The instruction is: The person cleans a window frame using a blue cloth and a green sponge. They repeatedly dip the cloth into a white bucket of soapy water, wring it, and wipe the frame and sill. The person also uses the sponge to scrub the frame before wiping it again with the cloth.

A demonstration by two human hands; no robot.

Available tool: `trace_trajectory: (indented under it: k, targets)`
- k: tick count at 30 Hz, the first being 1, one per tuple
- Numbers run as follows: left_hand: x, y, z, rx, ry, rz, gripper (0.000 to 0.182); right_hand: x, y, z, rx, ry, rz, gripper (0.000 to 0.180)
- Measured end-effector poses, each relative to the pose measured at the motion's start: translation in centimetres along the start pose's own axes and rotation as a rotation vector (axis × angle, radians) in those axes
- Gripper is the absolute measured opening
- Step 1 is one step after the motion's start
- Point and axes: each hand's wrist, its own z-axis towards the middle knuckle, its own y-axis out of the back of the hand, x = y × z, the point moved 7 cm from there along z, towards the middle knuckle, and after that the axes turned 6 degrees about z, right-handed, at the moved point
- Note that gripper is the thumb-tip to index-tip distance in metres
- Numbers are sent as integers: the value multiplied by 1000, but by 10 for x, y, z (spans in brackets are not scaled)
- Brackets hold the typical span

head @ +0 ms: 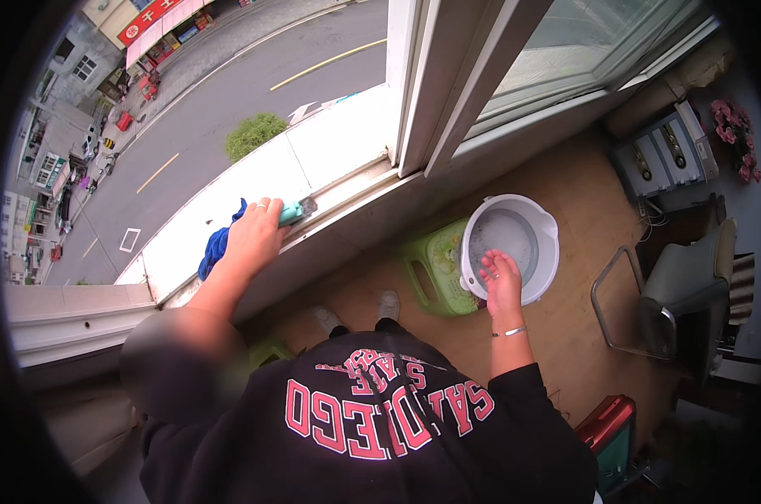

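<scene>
My left hand [257,233] is closed around a teal-handled cleaning tool [290,213]. The tool's dark grey tip [309,206], perhaps bristles, rests on the window track [349,189]. A crumpled blue cloth [215,251] lies against the far side of that hand on the sill; whether the fingers also touch it is hidden. Over the near rim of a white plastic bucket [549,252] hovers my right hand [504,280], holding nothing, its fingers loosely bent and apart. Cloudy, sudsy water [503,233] with dark specks fills the lower part of the bucket.
The bucket stands on a green plastic stool [434,277]. Beyond the white outer ledge [273,160], the open window drops to a street. A window frame post [427,88] rises to its right. A metal-framed chair [683,283] and a red case [607,422] stand at right.
</scene>
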Motion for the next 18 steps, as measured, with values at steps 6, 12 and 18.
trace_trajectory:
  k: [6,12,18]
  targets:
    - [67,16,-63,107,154,127,44,5,-12,5,65,19,14,19]
    - [73,48,-54,-234,321,-14,44,2,-49,1,217,21,14,17]
    - [63,11,-33,-287,557,-1247,40,-14,-94,-12,370,8,-51,18]
